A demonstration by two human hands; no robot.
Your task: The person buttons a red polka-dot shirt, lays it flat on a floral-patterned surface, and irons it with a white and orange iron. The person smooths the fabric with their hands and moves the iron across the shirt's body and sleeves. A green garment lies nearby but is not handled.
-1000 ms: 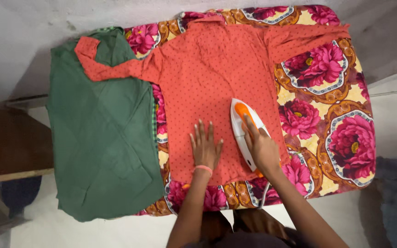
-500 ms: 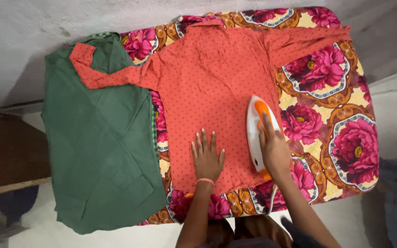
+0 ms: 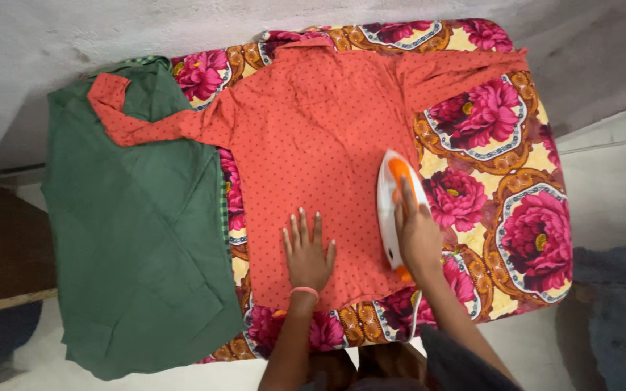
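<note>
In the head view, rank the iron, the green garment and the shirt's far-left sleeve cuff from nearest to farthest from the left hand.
Measured from the left hand, flat on the orange shirt:
1. Iron, just to its right, under the right hand.
2. Green garment, to its left, past the shirt's edge.
3. Sleeve cuff, far upper left, lying on the green garment.

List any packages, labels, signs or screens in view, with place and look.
None in view: only a red shirt, a green garment, a floral cloth and an iron under the right hand; the left hand lies flat on the shirt.
</note>
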